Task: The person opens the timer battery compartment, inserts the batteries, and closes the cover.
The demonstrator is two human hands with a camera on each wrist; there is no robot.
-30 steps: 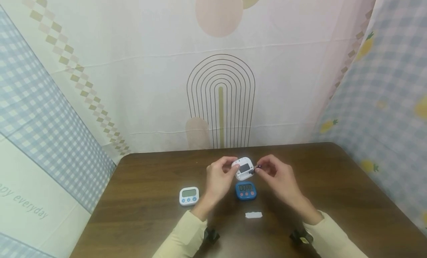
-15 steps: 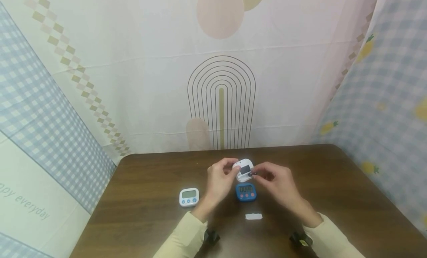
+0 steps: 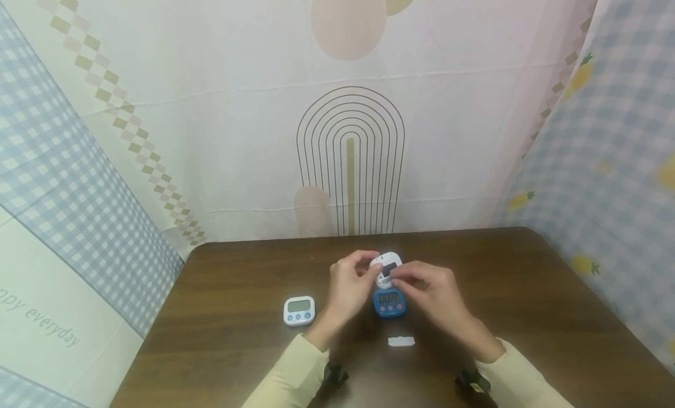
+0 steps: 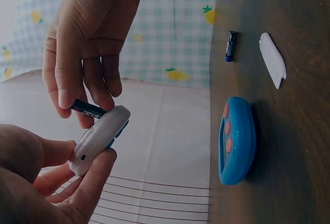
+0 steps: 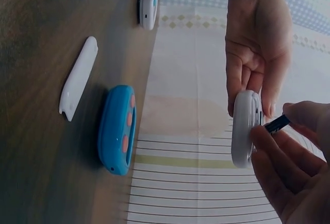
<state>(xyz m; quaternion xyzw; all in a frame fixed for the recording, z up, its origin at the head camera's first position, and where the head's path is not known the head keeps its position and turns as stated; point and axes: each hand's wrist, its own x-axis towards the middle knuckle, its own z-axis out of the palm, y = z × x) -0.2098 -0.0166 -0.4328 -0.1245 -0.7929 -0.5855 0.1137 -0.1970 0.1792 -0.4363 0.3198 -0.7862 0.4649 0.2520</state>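
My left hand (image 3: 350, 285) grips a white digital timer (image 3: 378, 260) by its edge above the table, its back turned toward the head camera. Blue buttons show along its underside in the left wrist view. Between thumb and fingers, my right hand (image 3: 435, 288) pinches a small dark cylindrical battery (image 4: 87, 109). One end of that battery meets the back of the timer; how far in it sits is hidden by the fingers. A blue timer (image 3: 389, 303) with pink buttons lies just below the hands, and nearer me lies a white battery cover (image 3: 401, 341).
Left of my left wrist, another white timer (image 3: 299, 311) with blue buttons lies face up on the brown table (image 3: 227, 349). A second battery (image 4: 230, 46) rests on the tabletop beyond the cover in the left wrist view. Patterned curtains (image 3: 253, 132) stand behind the table.
My right hand has moved left and slightly down, bringing the battery against the back of the white timer. The left hand has barely shifted; the things on the table stay put.
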